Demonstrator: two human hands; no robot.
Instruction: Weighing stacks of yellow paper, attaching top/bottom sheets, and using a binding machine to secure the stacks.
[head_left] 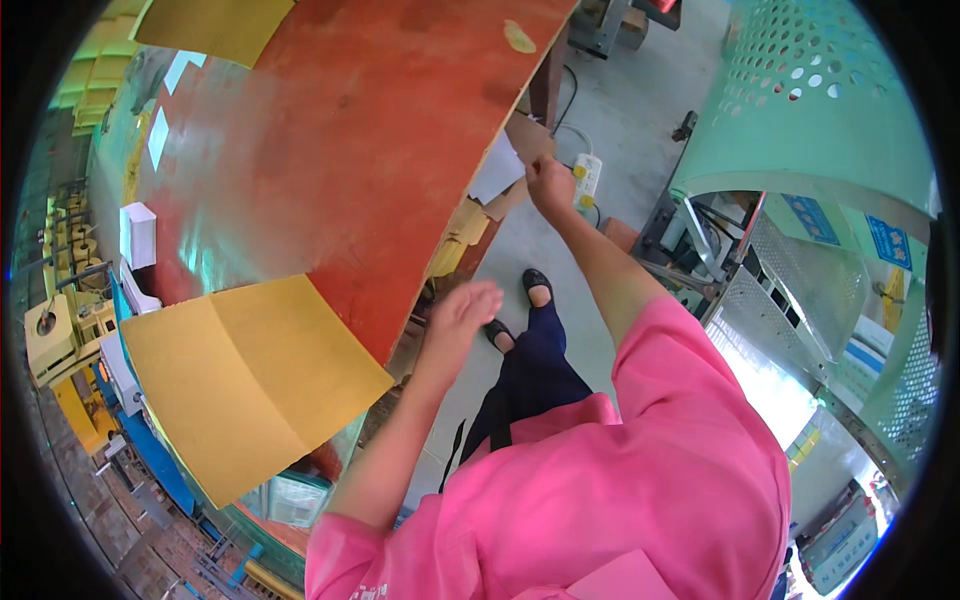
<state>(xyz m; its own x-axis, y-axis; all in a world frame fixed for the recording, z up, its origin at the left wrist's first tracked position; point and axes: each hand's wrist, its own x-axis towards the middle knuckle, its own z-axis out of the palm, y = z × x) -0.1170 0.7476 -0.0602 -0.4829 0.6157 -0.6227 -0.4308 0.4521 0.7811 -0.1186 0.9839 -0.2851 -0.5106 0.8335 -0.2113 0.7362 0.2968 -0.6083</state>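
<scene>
My right hand [551,187] reaches past the table's edge with its fingers curled closed. It meets the edge of a brown cardboard sheet [528,138]; whatever lies inside the fingers is hidden. Beside that cardboard a white paper sheet [497,172] sticks out from under the tabletop. My left hand [462,312] hovers by the near right edge of the red table [360,130], slightly blurred, its fingers stretched out and nothing visible in them. Yellow paper pieces [460,237] show below the table edge between my two hands.
A large creased yellow sheet [250,370] overhangs the table's near corner. Another yellow sheet [215,25] lies at the far end, and a small white box [138,235] stands at the left. A power strip [588,180] is near my right hand; a green perforated machine guard [810,110] rises at right.
</scene>
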